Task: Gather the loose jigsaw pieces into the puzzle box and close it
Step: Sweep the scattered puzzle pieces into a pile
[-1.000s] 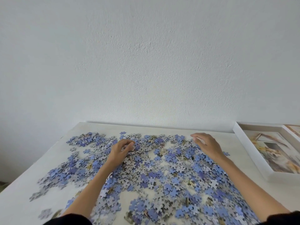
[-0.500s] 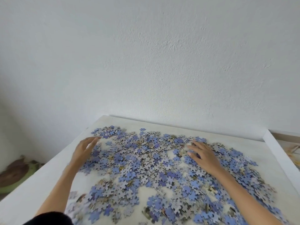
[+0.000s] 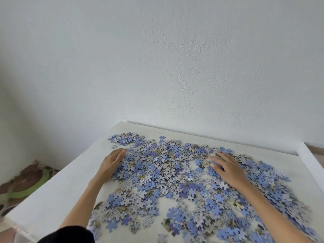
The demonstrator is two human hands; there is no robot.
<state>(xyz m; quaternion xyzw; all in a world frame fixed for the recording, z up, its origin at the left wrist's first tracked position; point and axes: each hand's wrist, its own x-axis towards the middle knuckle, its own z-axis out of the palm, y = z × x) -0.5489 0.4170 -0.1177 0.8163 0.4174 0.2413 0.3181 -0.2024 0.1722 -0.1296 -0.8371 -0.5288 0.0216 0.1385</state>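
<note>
Jigsaw pieces (image 3: 157, 174) (blue) between left hand (image 3: 110, 166), right hand (image 3: 230, 171).

My left hand (image 3: 110, 165) lies on the white table (image 3: 52, 199), fingers straight and close together, its inner side touching the left edge of the jigsaw pieces (image 3: 157, 172). My right hand (image 3: 228, 168) rests palm down on top of the pieces toward their far right part, fingers straight and spread. Most pieces show blue or dotted grey. Just right of the pieces stands the white wall of the puzzle box (image 3: 308, 160). Behind the pieces is a plain wall (image 3: 157, 67); well left of them, something green and brown (image 3: 26, 183) lies on the floor.
</note>
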